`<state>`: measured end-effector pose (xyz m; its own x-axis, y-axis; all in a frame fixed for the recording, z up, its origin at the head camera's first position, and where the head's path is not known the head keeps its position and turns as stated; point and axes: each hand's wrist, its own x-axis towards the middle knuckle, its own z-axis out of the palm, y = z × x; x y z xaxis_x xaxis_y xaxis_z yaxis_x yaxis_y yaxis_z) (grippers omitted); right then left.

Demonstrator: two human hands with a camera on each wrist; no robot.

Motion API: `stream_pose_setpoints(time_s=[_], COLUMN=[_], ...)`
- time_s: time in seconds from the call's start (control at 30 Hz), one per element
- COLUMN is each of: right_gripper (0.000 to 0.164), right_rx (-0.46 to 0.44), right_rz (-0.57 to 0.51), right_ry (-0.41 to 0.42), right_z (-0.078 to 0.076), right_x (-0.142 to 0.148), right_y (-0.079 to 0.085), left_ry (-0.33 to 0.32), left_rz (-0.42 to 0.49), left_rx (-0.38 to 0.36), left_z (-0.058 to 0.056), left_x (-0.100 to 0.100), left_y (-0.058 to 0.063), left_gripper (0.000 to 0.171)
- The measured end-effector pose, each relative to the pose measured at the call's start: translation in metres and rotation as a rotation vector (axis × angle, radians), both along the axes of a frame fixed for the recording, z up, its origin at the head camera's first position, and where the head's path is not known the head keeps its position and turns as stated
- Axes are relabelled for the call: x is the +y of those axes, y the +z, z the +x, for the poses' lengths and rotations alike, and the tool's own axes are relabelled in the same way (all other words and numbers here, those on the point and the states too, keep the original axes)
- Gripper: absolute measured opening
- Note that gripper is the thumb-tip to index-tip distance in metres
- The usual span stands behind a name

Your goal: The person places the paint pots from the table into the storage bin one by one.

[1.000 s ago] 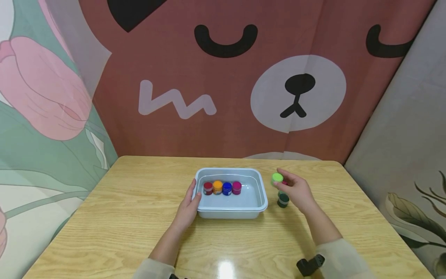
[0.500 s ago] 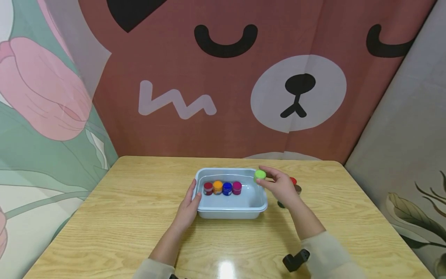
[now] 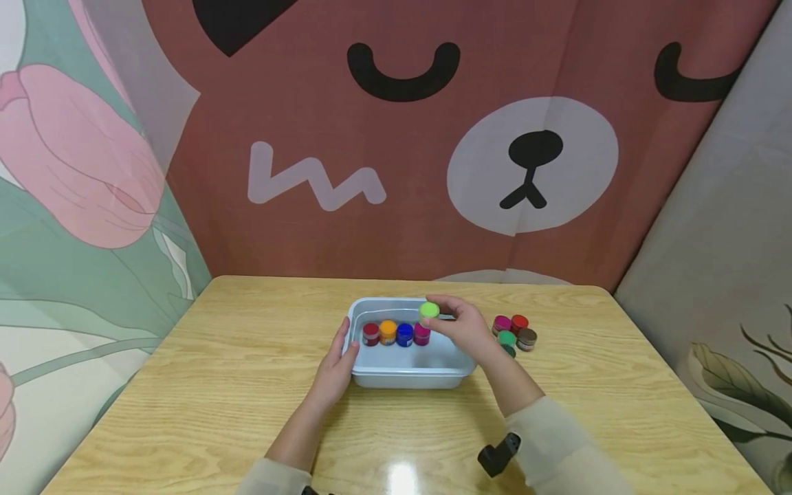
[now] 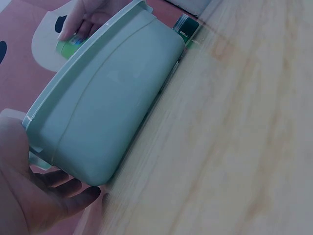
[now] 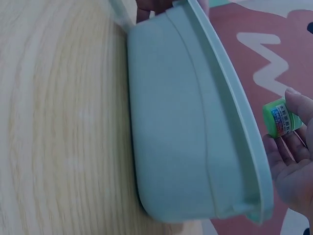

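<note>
Above the light-blue plastic bin [image 3: 405,380], my right hand [image 3: 460,326] pinches a light-green paint jar [image 3: 430,311] between thumb and fingers. The right wrist view shows this labelled jar [image 5: 282,119] beyond the bin's rim, with the right hand [image 5: 296,161] around it. My left hand [image 3: 334,364] grips the bin's left side, thumb at the rim and fingers against the outer wall. Inside the bin, a dark red jar [image 3: 370,335], an orange jar [image 3: 387,333], a blue jar [image 3: 405,335] and a magenta jar [image 3: 421,336] stand in a row.
Right of the bin, several more jars stand grouped on the wooden table [image 3: 260,357]: a magenta jar [image 3: 502,324], a red jar [image 3: 519,324], a green jar [image 3: 507,338], a brown jar [image 3: 526,338] and a partly hidden dark green jar [image 3: 509,350]. A printed curtain hangs behind.
My right hand has carried the light-green jar leftward from the jar group to above the bin. The left hand has stayed at the bin's left side.
</note>
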<state>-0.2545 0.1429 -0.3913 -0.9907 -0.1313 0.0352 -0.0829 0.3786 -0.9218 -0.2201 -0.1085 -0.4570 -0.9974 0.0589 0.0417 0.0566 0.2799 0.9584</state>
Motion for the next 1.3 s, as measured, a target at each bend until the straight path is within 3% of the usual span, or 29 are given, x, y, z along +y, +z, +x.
stream_pose_setpoints(time_s=[0.23,0.47,0.9,1.3], right_gripper=[0.05,0.047,0.046,0.045], right_rx=[-0.007,-0.034,0.017,0.029], right_rz=[0.004,0.03,0.0,0.089], right_ry=[0.054,0.057,0.115,0.169], right_z=[-0.005,-0.003,-0.009,-0.018], right_x=[-0.023,-0.04,-0.062,-0.079], right_y=[-0.008,-0.011,-0.016,-0.024], left_ry=[-0.007,0.003,-0.005,-0.001], left_rz=[0.003,-0.002,-0.008,-0.005], left_rx=[0.008,0.011,0.031,0.034], left_z=[0.0,-0.001,-0.001,-0.002], left_x=[0.0,0.0,-0.001,-0.002], left_y=[0.0,-0.002,-0.002,-0.004], left_gripper=[0.058,0.057,0.058,0.058])
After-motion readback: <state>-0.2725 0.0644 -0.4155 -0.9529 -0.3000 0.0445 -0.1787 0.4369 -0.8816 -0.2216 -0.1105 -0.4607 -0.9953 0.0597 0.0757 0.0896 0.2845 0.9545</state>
